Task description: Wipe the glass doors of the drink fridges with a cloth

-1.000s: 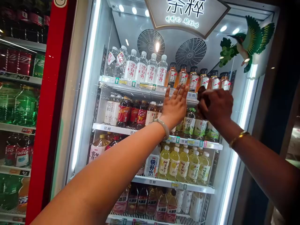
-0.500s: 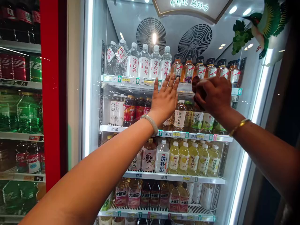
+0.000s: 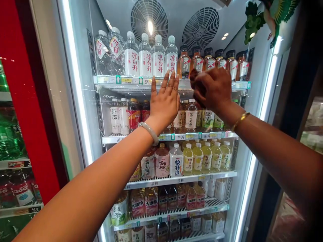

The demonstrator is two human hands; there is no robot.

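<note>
My left hand is stretched out flat with its fingers together and the thumb side toward the right, palm against or very near the glass front of a drinks cooler. A pale bangle circles that wrist. To the right, my right hand is bent and closed in front of the same glass; a dark patch at its fingertips could be a held thing or a reflection, I cannot tell. A gold bracelet is on this wrist. Behind the hands stand white-labelled water bottles, amber bottles and a jasmine tea bottle.
Lower cooler shelves carry yellow drink bottles, a white-labelled bottle and iced tea bottles. Bright light strips run down both sides. At the left stands a red-framed cooler. A bird decoration hangs upper right.
The view has tilted down and shifted right, so both hands and the shelves sit further left in the picture. Both hands keep nearly the same pose.
</note>
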